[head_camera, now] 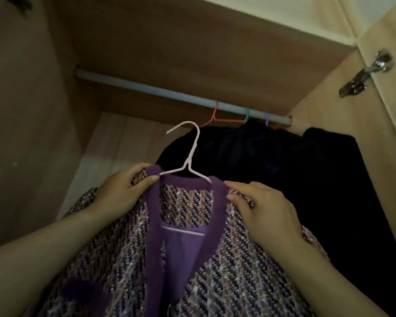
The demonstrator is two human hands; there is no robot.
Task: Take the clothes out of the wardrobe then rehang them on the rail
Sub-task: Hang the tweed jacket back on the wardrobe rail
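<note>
below rail [146, 89], hands [121, 188] [261, 209] pinch tweed jacket [238, 282] shoulders on pink hanger [191, 154]; dark clothes [272, 161] hang behind.

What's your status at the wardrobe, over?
Gripping tweed jacket at the shoulders, left hand and right hand. Jacket on pink hanger, hook off the rail. Behind it, dark clothes hang on rail.

Behind jacket [226, 282] on hanger [191, 154]: clothes [272, 161] on rail [146, 89], R end.
</note>
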